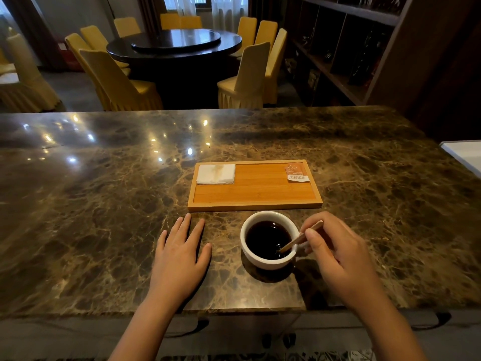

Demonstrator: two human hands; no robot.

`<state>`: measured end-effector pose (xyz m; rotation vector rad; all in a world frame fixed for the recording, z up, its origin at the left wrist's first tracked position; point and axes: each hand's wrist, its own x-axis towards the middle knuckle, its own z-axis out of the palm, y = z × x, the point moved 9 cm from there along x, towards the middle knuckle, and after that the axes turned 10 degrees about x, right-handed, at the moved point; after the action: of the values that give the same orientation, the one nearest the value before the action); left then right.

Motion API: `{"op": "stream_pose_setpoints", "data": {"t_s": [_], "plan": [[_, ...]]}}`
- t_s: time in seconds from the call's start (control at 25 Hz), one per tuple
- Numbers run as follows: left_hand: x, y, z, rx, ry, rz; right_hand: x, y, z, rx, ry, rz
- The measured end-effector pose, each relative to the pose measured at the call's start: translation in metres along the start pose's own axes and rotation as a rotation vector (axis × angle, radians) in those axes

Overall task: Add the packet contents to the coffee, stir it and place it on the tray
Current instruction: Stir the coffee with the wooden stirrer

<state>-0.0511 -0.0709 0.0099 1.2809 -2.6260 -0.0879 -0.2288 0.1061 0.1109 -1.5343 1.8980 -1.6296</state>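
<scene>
A white cup [260, 261] of dark coffee stands on the marble counter just in front of the wooden tray [255, 201]. My right hand [338, 254] pinches a wooden stir stick [299, 238] whose lower end dips into the coffee at the cup's right side. My left hand [181, 254] lies flat on the counter to the left of the cup, fingers spread, holding nothing. An orange packet [296, 172] lies in the tray's far right corner. A folded white napkin [216, 174] with a brown stain lies in the tray's far left corner.
The marble counter [104, 204] stretches wide to the left and behind the tray. A white object [466, 155] sits at the right edge. Beyond the counter stand a round dark table [177, 45] with yellow-covered chairs and a dark shelf unit [364, 48].
</scene>
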Motion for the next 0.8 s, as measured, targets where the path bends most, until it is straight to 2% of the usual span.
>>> {"op": "stream_pose_setpoints", "data": {"t_s": [0.16,0.24,0.52,0.8], "plan": [[0.0,0.001,-0.002,-0.003,0.001,-0.001,-0.001,0.014,0.009,0.332,0.002,0.12],[0.0,0.001,-0.001,-0.002,0.0,0.001,-0.001,0.019,0.016,0.399,0.024,0.145],[0.001,0.0,0.0,-0.003,-0.005,0.002,0.002,0.013,0.011,0.179,0.064,0.06],[0.001,-0.001,0.0,0.0,-0.003,0.006,-0.003,0.016,-0.008,0.145,0.097,0.136]]}}
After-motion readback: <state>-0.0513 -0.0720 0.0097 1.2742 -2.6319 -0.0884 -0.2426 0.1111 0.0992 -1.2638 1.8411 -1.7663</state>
